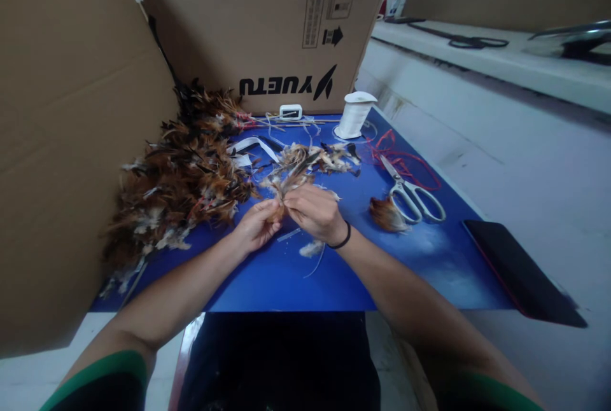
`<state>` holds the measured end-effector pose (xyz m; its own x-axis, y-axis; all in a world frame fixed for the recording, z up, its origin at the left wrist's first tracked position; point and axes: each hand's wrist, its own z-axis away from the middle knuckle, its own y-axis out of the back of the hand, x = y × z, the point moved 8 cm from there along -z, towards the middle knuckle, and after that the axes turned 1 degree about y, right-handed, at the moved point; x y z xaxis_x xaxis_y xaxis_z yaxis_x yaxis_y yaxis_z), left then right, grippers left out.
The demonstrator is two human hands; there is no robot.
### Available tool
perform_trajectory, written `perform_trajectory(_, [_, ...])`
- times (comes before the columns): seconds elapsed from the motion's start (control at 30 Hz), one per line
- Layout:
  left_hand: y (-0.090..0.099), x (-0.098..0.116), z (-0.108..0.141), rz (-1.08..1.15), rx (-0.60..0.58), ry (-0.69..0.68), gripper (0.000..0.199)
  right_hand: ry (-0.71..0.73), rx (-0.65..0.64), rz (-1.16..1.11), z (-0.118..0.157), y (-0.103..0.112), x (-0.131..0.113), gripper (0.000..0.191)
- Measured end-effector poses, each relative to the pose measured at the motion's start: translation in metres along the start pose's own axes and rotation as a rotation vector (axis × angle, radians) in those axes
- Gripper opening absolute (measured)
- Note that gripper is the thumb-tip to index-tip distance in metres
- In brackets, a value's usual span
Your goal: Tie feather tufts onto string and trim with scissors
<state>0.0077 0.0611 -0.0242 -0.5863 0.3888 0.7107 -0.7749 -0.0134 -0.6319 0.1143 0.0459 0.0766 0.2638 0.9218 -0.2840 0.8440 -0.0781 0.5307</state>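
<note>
Close together over the blue tabletop (286,284), my two hands pinch brown and dark feathers (298,174). My left hand (258,225) has its fingers closed around the lower end, where a tuft of orange-brown shows. From the right, my right hand (316,210), with a black band at the wrist, presses its fingertips to the same spot. Just beyond the fingers lies a loose pile of pale and dark feathers (334,158). A white fluffy feather (312,248) rests on the table below my right hand.
A big heap of brown feathers (191,169) fills the left side. At right lie scissors (413,198), a brown feather tuft (386,215), red string (420,169) and a black phone (522,271). A white spool (354,117) stands behind. Cardboard (267,23) walls the back and left.
</note>
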Motion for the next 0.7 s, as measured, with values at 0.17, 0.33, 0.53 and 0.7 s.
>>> perform_trajectory(0.17, [-0.003, 0.006, 0.001, -0.032, -0.016, -0.038, 0.020, -0.109, 0.064, -0.118, -0.006, 0.006, 0.004, 0.011])
perform_trajectory(0.33, [0.000, 0.009, 0.000, -0.024, 0.015, -0.048, 0.017, -0.311, 0.177, -0.269, -0.008, 0.017, 0.016, 0.005])
perform_trajectory(0.53, [0.000, 0.011, 0.000, -0.024, 0.040, -0.059, 0.018, -0.609, 0.331, -0.543, 0.003, 0.020, 0.041, 0.013])
perform_trajectory(0.7, [0.003, 0.012, 0.000, -0.035, 0.072, -0.063, 0.019, -0.772, 0.463, -0.732, 0.011, 0.023, 0.060, 0.020])
